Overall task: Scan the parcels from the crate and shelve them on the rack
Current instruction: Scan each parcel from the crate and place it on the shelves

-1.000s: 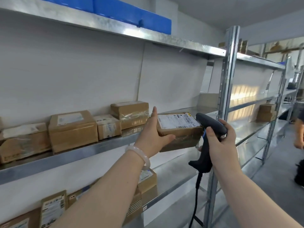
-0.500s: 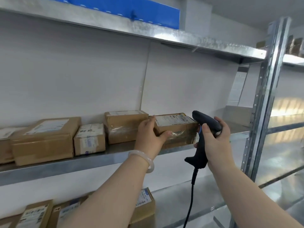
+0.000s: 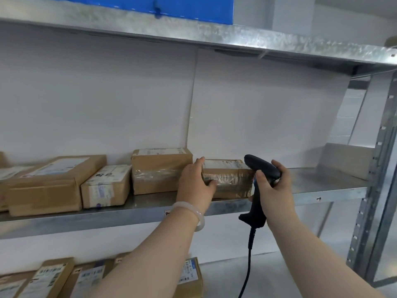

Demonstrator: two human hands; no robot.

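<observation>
At the bottom of the frame, taped cardboard parcels (image 3: 189,274) lie on the lower shelf, partly behind two bare forearms that reach up toward the middle. A black cable (image 3: 247,265) hangs from the handheld scanner (image 3: 255,214) at centre right. The right hand (image 3: 272,188) grips the scanner, its fingers curled over the top and its thumb wrapped round the handle. The scanner's head sits just beside the right end of the brown parcel (image 3: 227,179). The left hand (image 3: 194,186), with a pale bracelet (image 3: 193,211) at the wrist, clasps this parcel's left end: the thumb lies across the taped front face and the fingers curl over the top edge. The parcel rests label-up on the metal middle shelf (image 3: 129,216), near its front edge. Left of the hand stand a larger parcel (image 3: 159,171), a small one (image 3: 105,186) and a wide one (image 3: 49,183) in a row. Behind them is a white back panel (image 3: 107,93). On the top shelf, upper left, sits a blue container (image 3: 150,5).
</observation>
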